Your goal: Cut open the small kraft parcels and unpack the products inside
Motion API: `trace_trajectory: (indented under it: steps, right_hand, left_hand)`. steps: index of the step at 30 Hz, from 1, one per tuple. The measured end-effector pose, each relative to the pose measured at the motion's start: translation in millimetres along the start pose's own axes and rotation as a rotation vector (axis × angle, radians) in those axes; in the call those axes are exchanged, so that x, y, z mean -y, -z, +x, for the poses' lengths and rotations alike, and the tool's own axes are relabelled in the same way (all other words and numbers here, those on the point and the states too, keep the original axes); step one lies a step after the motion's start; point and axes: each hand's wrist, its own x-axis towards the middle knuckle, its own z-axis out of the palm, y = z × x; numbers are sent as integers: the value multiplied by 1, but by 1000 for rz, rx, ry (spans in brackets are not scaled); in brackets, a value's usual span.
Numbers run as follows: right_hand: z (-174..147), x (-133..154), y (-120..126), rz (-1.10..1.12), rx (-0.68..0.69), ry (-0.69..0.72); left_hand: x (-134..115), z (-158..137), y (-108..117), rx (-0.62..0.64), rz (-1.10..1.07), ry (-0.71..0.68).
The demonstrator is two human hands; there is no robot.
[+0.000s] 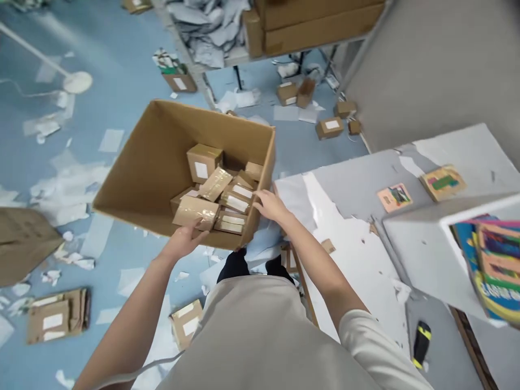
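A large open cardboard box (134, 157) sits tilted in front of me, with several small taped cartons inside. My left hand (184, 241) reaches over its near wall, fingers closed at the lower edge of a small cardboard box (197, 211) on top of the pile; its fingertips are partly hidden. On the right wall of the large box, my right hand (271, 206) has its fingers bent over the rim. Near the middle of the pile lies another taped carton (215, 184), and a squarer carton (204, 162) with a white label stands behind it.
A table (345, 238) to my right bears small card packs (395, 197), a white bin (430, 238) of colourful packs and a yellow-black cutter (421, 344). Paper scraps and flattened cartons (59, 317) litter the blue floor. A shelf (239, 57) stands ahead.
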Motion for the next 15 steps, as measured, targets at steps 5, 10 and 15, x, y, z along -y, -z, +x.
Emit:
trace_trajectory:
  steps: [5, 10, 15]
  right_hand:
    - [103, 46, -95, 90, 262, -86]
    - [165, 51, -212, 314, 335, -486]
    - [168, 48, -283, 501, 256, -781]
  left_hand:
    - [110, 54, 19, 2, -24, 146]
    - [186, 141, 6, 141, -136, 357]
    - [218, 180, -33, 270, -379, 530]
